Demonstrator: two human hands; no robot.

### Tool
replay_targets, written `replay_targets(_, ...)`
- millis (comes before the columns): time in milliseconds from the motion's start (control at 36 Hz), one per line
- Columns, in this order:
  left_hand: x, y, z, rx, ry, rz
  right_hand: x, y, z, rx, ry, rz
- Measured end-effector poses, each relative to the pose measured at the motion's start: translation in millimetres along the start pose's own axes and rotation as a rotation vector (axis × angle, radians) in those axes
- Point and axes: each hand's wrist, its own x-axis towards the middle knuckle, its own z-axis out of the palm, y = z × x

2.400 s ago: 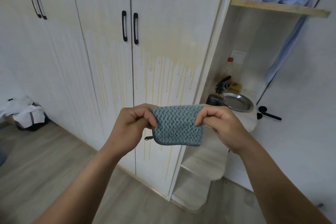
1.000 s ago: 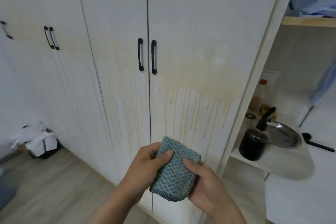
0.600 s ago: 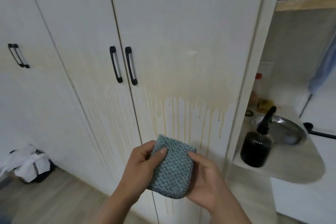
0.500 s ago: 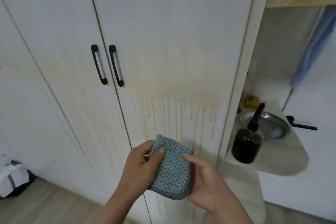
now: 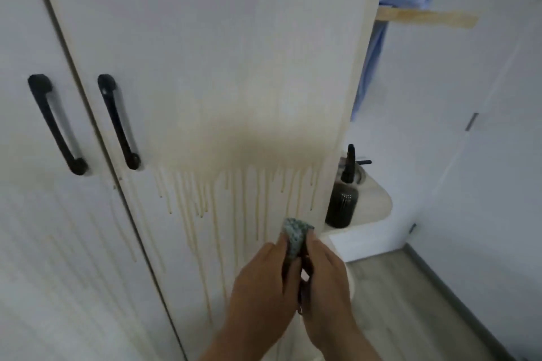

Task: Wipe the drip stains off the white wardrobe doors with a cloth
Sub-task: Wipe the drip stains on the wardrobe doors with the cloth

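Cloth (image 5: pixel 294 236) held low in front of the stained wardrobe door (image 5: pixel 234 67).
My left hand (image 5: pixel 264 281) and right hand (image 5: pixel 325 281) both grip the cloth, its top poking above my fingers, just below the yellowish drip stains (image 5: pixel 234 184). Black handles (image 5: pixel 117 123) sit upper left; a dark pump bottle (image 5: pixel 341 202) stands on the rounded shelf (image 5: pixel 378 208) to the right.

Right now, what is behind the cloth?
The right wardrobe door, its yellowish drip streaks running down behind the cloth. The left hand and right hand grip the cloth, covering most of it and the streaks below.
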Motion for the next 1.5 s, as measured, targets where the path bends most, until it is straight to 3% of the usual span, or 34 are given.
replay_targets(167, -4, -10, -6, -0.286, -0.082, 0.163, -24, 5, 13, -0.014, 0.015, -0.159)
replay_targets(250, -1, -13, -16, -0.369, -0.148, 0.273, -17, 0, 9, 0.112, -0.008, -0.115)
replay_targets(306, 6, -16, -33, -0.329, -0.084, 0.377, -6, -13, 7, 0.14, 0.011, -0.097)
replay_targets(361, 11, -18, -60, -0.273, 0.081, 0.426, 6, -40, 9, 0.107, 0.073, -0.184)
replay_targets(417, 15, -20, -92, -0.174, 0.334, 0.408, 20, -73, 14, -0.014, 0.17, -0.426)
replay_targets(528, 21, -30, -154, -0.007, 0.787, 0.211, 42, -138, 30, -0.363, 0.401, -1.104)
replay_targets(639, 32, -45, -199, 0.117, 0.856, 0.056, 72, -180, 46, -0.571, 0.446, -1.573)
replay_targets(722, 40, -58, -208, 0.31, 0.932, 0.126, 94, -193, 56, -0.647, 0.41, -1.752)
replay_targets(944, 59, -79, -208, 0.709, 0.972, 0.158, 141, -151, 50, -0.883, 0.308, -1.891)
replay_targets(1195, 52, -96, -204, 0.828, 0.921, 0.208, 170, -87, -13, -1.157, 0.068, -1.912)
replay_targets(1278, 47, -99, -205, 0.845, 0.931, 0.268, 160, -103, -2, -1.07, 0.073, -1.881)
replay_targets(1417, 45, -99, -231, 0.897, 1.145, 0.339, 131, -164, 46, -0.72, 0.254, -1.804)
replay_targets(1500, 48, -106, -259, 0.893, 1.121, 0.32, 121, -187, 65, -0.682, 0.279, -1.794)
